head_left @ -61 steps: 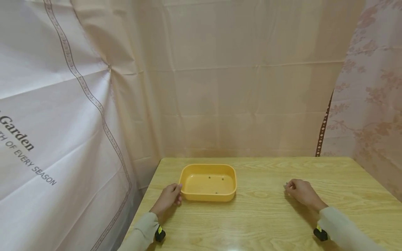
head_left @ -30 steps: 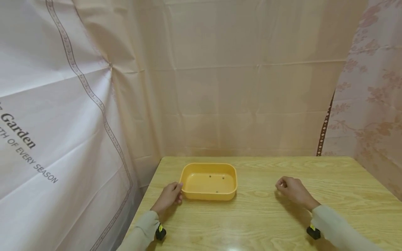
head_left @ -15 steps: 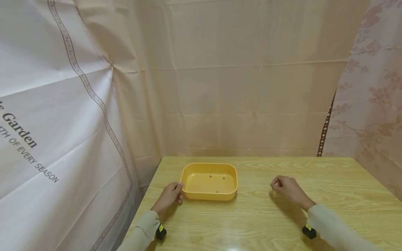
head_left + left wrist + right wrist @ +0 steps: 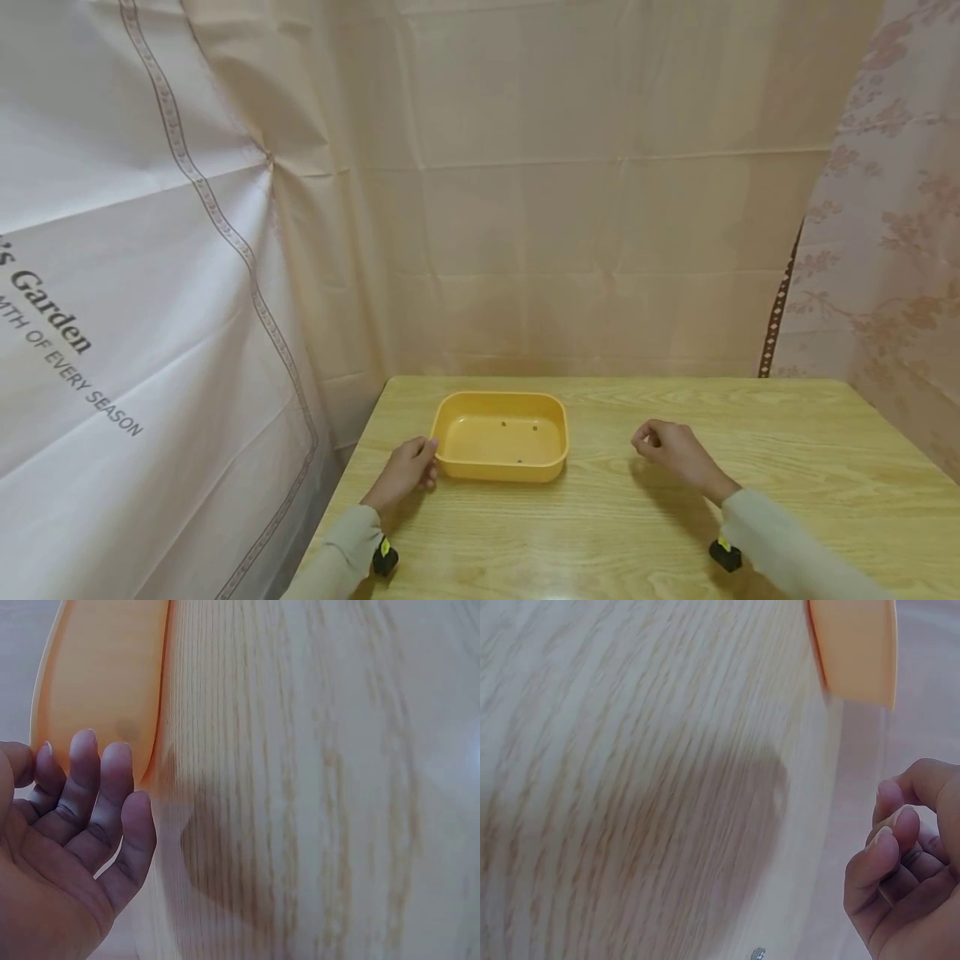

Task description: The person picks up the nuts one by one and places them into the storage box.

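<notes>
Evidently for steadiness, the left hand (image 4: 403, 471) grasped the left end of a yellow, rounded-rectangular, plastic-looking container (image 4: 498, 472), thumb at the rim and fingers along the outside. That grip left the inside uncovered. The right hand (image 4: 678, 450) hung well to the container's right, fingers curled and thumb close to the fingertips; whether something small was pinched there could not be told.

The container sat upright on the left part of a light, wood-grained table (image 4: 600, 533), with three tiny dark pieces (image 4: 503, 424) scattered apart on its floor. Its right wall stood between them and the right hand. The right wrist view also showed a small, silvery, metallic-looking piece (image 4: 758, 953) on the tabletop, partly cut off. Beyond the table hung a creased beige cloth (image 4: 562, 208), flanked by a white cloth with printed lettering (image 4: 187, 275) and a pinkish floral cloth (image 4: 900, 242).
</notes>
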### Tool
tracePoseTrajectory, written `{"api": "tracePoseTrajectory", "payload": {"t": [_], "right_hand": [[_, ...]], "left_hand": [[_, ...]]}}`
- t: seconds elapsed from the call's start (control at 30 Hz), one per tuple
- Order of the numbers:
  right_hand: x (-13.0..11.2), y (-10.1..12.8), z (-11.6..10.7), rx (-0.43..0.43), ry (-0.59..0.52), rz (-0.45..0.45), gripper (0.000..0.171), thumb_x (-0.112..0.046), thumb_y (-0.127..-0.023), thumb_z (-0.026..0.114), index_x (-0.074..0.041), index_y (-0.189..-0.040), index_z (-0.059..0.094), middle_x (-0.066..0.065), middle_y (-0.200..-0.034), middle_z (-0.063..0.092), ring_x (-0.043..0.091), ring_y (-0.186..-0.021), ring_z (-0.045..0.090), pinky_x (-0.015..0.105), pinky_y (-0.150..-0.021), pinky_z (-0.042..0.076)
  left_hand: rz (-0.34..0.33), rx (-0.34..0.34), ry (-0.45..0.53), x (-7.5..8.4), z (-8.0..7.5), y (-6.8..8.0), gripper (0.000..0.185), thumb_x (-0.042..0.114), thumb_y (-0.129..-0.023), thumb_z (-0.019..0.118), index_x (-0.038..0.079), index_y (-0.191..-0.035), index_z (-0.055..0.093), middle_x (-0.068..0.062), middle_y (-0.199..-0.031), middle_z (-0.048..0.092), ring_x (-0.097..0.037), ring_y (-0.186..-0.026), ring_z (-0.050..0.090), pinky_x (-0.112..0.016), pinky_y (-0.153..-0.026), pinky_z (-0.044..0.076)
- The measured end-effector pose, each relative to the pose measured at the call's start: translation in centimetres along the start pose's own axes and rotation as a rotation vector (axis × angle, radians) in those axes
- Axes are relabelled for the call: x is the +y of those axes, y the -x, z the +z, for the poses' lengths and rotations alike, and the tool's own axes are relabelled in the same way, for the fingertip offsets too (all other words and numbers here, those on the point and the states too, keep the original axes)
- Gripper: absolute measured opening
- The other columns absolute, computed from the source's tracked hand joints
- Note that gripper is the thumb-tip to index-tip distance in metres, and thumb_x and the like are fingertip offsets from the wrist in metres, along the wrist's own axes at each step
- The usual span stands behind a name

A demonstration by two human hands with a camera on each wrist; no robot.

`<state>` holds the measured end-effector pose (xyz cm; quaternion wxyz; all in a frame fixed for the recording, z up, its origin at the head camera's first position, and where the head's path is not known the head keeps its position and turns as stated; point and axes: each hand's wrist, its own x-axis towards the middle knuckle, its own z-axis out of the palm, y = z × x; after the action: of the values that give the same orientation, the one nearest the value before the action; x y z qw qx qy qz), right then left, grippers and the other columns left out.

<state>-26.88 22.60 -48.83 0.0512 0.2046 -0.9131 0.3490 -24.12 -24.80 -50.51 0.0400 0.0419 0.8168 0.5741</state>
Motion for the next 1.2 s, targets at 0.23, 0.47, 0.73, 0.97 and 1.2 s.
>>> {"api": "tracePoseTrajectory", "payload": {"t": [0.23,0.47,0.73,0.97,1.2], "right_hand": [[-0.5,-0.4,0.3,-0.006,-0.018,-0.026,0.014,-0.013,-0.103,0.063,0.0,-0.105,0.068,0.004,-0.076,0.065,0.01,-0.058,0.049,0.025,-0.054,0.045],[-1.2,-0.7,0.7,-0.011,-0.013,-0.011,0.011,-0.014,-0.102,0.066,-0.003,-0.104,0.069,0.005,-0.076,0.065,0.015,-0.061,0.053,0.032,-0.056,0.045],[-1.7,-1.1,1.4,-0.034,-0.074,-0.01,0.013,-0.014,-0.103,0.064,-0.001,-0.106,0.068,0.007,-0.077,0.066,0.022,-0.063,0.059,0.028,-0.053,0.047],[-2.2,-1.5,2.0,-0.041,-0.075,-0.001,0.015,-0.014,-0.103,0.064,0.0,-0.107,0.069,0.007,-0.074,0.064,0.019,-0.059,0.057,0.027,-0.05,0.046],[-2.8,-1.6,2.2,-0.035,-0.074,-0.014,0.011,-0.014,-0.103,0.065,-0.003,-0.104,0.069,0.007,-0.073,0.063,0.011,-0.056,0.05,0.026,-0.049,0.044]], "left_hand": [[0.0,-0.003,0.005,0.0,0.0,0.0,0.038,0.032,-0.112,0.046,-0.001,-0.095,0.055,-0.007,-0.076,0.059,-0.016,-0.063,0.058,-0.029,-0.059,0.054],[-0.002,-0.004,0.012,0.0,-0.1,0.0,0.038,0.032,-0.112,0.047,-0.001,-0.096,0.056,-0.007,-0.076,0.059,-0.016,-0.063,0.059,-0.029,-0.058,0.054],[-0.006,0.007,-0.022,0.1,0.0,0.0,0.038,0.03,-0.113,0.045,-0.002,-0.096,0.056,-0.009,-0.078,0.061,-0.017,-0.064,0.058,-0.03,-0.059,0.053],[0.01,-0.006,-0.033,0.0,0.0,0.1,0.038,0.029,-0.114,0.042,-0.002,-0.096,0.056,-0.008,-0.078,0.061,-0.016,-0.064,0.059,-0.029,-0.058,0.055],[0.006,-0.012,-0.013,0.0,0.0,0.1,0.038,0.029,-0.114,0.042,-0.002,-0.096,0.056,-0.007,-0.078,0.061,-0.016,-0.064,0.058,-0.029,-0.058,0.055]]}}
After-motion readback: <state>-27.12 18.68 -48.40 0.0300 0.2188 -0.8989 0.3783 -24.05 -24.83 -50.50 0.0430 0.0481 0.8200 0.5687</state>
